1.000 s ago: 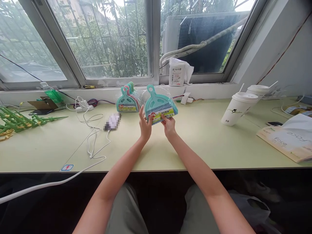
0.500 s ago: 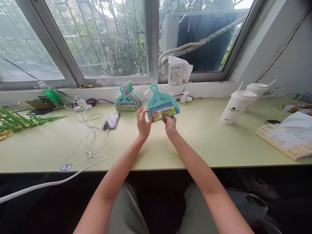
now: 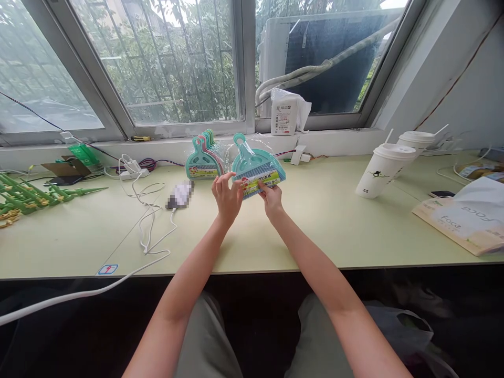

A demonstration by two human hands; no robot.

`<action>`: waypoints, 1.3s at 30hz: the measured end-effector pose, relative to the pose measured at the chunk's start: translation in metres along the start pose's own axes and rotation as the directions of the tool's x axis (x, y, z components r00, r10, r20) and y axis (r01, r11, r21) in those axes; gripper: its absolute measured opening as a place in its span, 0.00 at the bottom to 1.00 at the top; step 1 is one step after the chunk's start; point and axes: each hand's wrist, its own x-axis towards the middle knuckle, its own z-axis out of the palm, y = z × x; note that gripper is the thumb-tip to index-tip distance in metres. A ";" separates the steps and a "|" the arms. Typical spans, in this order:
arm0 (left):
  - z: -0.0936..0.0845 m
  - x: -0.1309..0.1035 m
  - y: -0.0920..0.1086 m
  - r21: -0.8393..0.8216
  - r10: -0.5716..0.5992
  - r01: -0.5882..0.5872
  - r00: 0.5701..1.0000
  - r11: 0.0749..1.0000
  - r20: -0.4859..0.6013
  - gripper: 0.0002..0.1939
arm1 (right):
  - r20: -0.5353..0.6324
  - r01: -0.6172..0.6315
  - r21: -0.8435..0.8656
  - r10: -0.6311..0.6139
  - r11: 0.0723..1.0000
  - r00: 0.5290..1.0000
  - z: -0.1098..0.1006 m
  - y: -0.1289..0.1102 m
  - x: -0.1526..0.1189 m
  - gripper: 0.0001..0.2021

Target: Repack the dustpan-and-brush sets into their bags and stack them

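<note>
A turquoise dustpan and brush set (image 3: 258, 161) in clear wrapping is held up above the table, its handle tilted to the left. A yellow label (image 3: 268, 179) with printed text runs across the brush bristles. My right hand (image 3: 271, 198) grips the lower right edge, thumb on the front. My left hand (image 3: 228, 197) is closed at the lower left corner, its fingers on the wrapped edge and label; their exact hold is partly hidden. Just left and behind stand several more dustpan sets (image 3: 202, 160), turquoise and pink, lined up in a row.
White cables (image 3: 147, 231) and a blurred-out device (image 3: 180, 194) lie on the pale table (image 3: 315, 231). Lidded white cups (image 3: 384, 170) with straws and a tissue pack (image 3: 464, 218) are at right. Green plant stems (image 3: 35, 191) lie at left; a wrapped box (image 3: 285, 115) is on the sill.
The dustpan set has shifted slightly left, and its handle now leans further left. My left hand has moved a little left and down, its fingers closing more at the label's end.
</note>
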 end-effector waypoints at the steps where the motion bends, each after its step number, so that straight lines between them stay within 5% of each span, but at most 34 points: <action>1: 0.000 0.000 -0.001 -0.008 0.026 -0.026 1.000 1.000 0.010 0.09 | 0.007 -0.007 0.003 0.007 1.000 1.000 0.001 0.000 -0.001 0.15; 10: 0.006 -0.002 0.001 -0.257 0.105 -0.083 0.992 0.963 0.075 0.09 | 0.003 -0.058 0.042 0.058 0.997 0.998 -0.002 -0.003 0.002 0.13; 12: 0.007 -0.001 0.006 -0.367 -0.035 0.035 0.999 0.930 0.008 0.15 | 0.026 -0.049 0.057 0.048 0.997 0.999 -0.002 -0.006 0.003 0.13; 14: 0.008 0.003 0.006 -0.524 -0.270 0.214 0.962 0.824 -0.031 0.25 | 0.065 -0.040 0.063 0.036 0.997 0.997 -0.001 -0.007 0.002 0.14; 17: 0.012 0.010 -0.001 -0.726 -0.444 0.448 0.869 0.521 0.217 0.30 | 0.141 -0.038 0.049 0.030 0.998 0.989 0.000 -0.005 0.001 0.15; 19: 0.015 0.012 -0.008 -0.734 -0.382 0.586 0.801 0.342 0.461 0.28 | 0.147 -0.036 0.034 0.030 0.999 0.989 0.001 -0.003 0.001 0.15; 22: 0.019 0.011 -0.012 -0.689 -0.301 0.692 0.718 0.214 0.628 0.25 | 0.078 -0.037 0.018 0.035 0.999 0.996 0.000 0.000 0.003 0.15; 31: 0.023 0.006 -0.017 -0.650 -0.351 0.745 0.655 0.151 0.669 0.27 | 0.167 -0.117 -0.083 0.129 0.990 0.977 -0.009 -0.016 0.019 0.08; 39: 0.021 0.002 -0.021 -0.595 -0.282 0.788 0.614 0.161 0.737 0.31 | 0.006 -0.043 -0.041 0.044 0.998 0.999 -0.022 -0.017 0.029 0.12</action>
